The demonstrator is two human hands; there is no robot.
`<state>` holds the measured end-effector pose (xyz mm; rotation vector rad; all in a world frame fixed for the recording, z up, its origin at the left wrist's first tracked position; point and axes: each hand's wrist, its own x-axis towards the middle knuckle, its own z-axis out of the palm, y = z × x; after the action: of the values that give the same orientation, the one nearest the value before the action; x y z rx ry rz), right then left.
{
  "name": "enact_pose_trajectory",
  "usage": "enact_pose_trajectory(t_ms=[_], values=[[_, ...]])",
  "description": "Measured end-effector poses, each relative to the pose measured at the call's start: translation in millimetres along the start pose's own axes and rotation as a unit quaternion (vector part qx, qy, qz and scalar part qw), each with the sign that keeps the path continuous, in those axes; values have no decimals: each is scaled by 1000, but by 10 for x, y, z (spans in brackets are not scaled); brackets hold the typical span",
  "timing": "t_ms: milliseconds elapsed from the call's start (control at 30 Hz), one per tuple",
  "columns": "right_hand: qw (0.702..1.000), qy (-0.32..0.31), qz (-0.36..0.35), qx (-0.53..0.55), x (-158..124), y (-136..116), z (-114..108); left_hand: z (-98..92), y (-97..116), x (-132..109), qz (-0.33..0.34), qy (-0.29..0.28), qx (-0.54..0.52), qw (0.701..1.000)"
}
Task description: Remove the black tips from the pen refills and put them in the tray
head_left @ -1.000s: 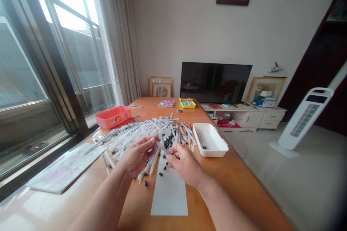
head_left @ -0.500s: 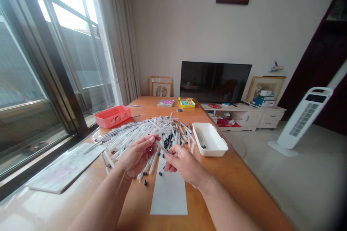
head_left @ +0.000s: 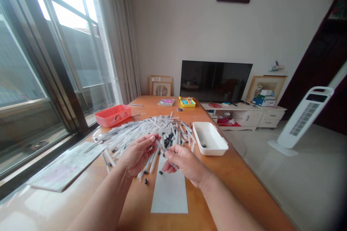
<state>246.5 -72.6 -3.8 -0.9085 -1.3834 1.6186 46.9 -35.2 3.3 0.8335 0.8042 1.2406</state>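
Note:
Between both hands runs a thin, translucent pen barrel [head_left: 160, 146], slanting down to the right over the table. The thumb and fingers of my left hand [head_left: 138, 154] pinch its upper end. My right hand [head_left: 185, 161] grips it lower down, and its other end shows below those fingers. Just behind the hands lies a large heap of pen barrels [head_left: 135, 132], clear and whitish, with small black caps [head_left: 168, 138] among them. Under the hands is a white strip of paper [head_left: 170, 196]. Loose black caps, one a black cap [head_left: 145, 181], lie near my left wrist.
A white tray [head_left: 221, 148] with several finished-looking pens [head_left: 201, 138] stands right of the heap. A red basket [head_left: 113, 116] sits at the back left. A flat booklet [head_left: 63, 169] lies left. Farther back are a yellow box [head_left: 187, 104] and a colourful book [head_left: 166, 102].
My right hand's fingers have shifted along the pen barrel, and its lower end now sticks out below them. My left hand stays nearly in place.

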Motion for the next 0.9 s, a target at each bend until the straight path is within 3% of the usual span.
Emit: enact_pose_trajectory(t_ms=[167,500,767,900], values=[[1000,15,-2,-12,16,2,22,7,-15,4,0,-21,2,1000],[990,-106,13,92,-32,-21,-44,60,34,-85,8,-89,-25,996],[999,-27,15,22,0,-13,7,80,-17,-38,10,-44,6,999],[999,-43,13,27,8,1,17,92,-10,-50,11,-47,11,999]])
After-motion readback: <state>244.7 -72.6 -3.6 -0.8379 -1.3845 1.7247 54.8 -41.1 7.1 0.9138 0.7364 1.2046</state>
